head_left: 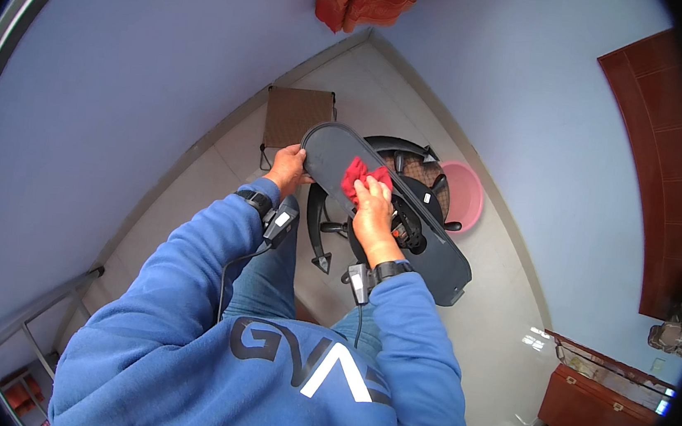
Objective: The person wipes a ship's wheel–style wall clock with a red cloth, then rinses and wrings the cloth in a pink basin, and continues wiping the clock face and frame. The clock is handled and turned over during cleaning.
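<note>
Being held above the floor [509, 272] at frame centre, the long dark-grey panel [330, 158], lying along a 10:30-to-4:30 line, is gripped near its 10 o'clock end by the left hand [285, 171], its fingers closed around the edge. Red cloth [355, 178] is held on the panel's upper face by the right hand [374, 215], fingers bent and bunched over it. Around the panel, a brown stool [297, 113] is seen toward 10:30, a pink basin [469, 197] toward 2:30, black curved frame parts [313, 227] toward 8.
</note>
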### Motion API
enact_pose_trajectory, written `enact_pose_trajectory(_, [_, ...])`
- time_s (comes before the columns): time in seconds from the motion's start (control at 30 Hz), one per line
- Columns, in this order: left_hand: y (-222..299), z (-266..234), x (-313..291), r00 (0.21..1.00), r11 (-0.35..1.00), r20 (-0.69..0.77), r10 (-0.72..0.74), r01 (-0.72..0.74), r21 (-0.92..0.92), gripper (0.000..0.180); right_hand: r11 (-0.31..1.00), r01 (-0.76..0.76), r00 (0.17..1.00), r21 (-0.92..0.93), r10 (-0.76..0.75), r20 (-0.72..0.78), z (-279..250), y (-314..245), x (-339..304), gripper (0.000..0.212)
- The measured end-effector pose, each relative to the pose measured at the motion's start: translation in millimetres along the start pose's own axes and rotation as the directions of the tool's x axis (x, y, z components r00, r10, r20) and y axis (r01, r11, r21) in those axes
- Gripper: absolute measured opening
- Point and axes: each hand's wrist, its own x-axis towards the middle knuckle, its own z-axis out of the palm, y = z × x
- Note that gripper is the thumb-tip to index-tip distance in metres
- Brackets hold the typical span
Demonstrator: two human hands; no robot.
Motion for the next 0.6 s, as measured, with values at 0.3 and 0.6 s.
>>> enact_pose_trajectory(0.3, [8.8, -4.5, -15.0, 0.996, 1.0, 0.09, 0.006, -0.005, -0.02, 0.034, 0.971, 0.163, 0.984, 0.174, -0.147, -0.105, 47.9, -35.4, 84.8, 0.025])
enact_pose_trajectory(0.6, [2.2, -13.8, -5.5, 0.994, 0.997, 0.11, 0.012, -0.004, -0.074, 0.032, 0.946, 0.299, 0.954, 0.126, -0.295, -0.051, 41.5, -50.3, 61.5, 0.017])
